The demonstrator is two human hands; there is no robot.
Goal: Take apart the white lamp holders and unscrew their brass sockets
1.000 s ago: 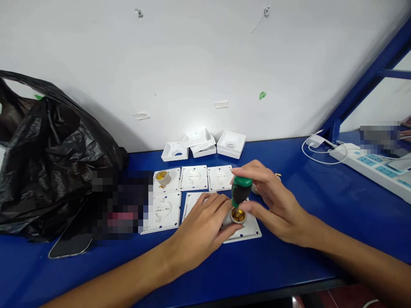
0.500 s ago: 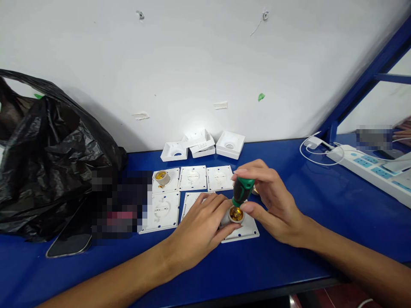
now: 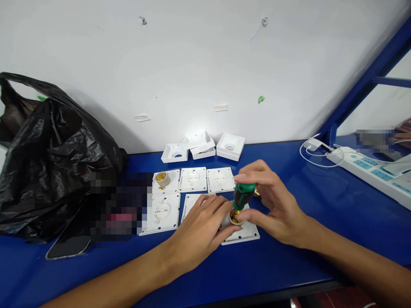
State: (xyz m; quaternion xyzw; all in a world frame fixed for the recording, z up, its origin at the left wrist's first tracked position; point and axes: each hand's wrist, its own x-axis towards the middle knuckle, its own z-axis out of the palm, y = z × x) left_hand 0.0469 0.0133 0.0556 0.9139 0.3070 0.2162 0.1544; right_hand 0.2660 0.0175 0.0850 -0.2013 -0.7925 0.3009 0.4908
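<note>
My right hand (image 3: 272,205) is closed round a short screwdriver (image 3: 242,194) with a green and black handle, held upright with its tip inside a brass-lined lamp socket (image 3: 233,217). The socket stands on a white square plate (image 3: 247,233) on the blue table (image 3: 289,265). My left hand (image 3: 201,226) lies over the plate's left part, fingers curled against the socket's side, steadying it. Several more white plates (image 3: 192,179) lie in rows just behind, one bearing another brass socket (image 3: 162,178).
A black plastic bag (image 3: 48,158) fills the left side, with a phone (image 3: 69,244) lying in front of it. White square housings (image 3: 202,145) sit by the wall. At the right are a white power strip (image 3: 369,169), a charger cable (image 3: 313,152) and a blue frame post (image 3: 356,94).
The screwdriver handle has tilted slightly and my right hand's fingers have shifted round it. My left hand stays on the plate and socket.
</note>
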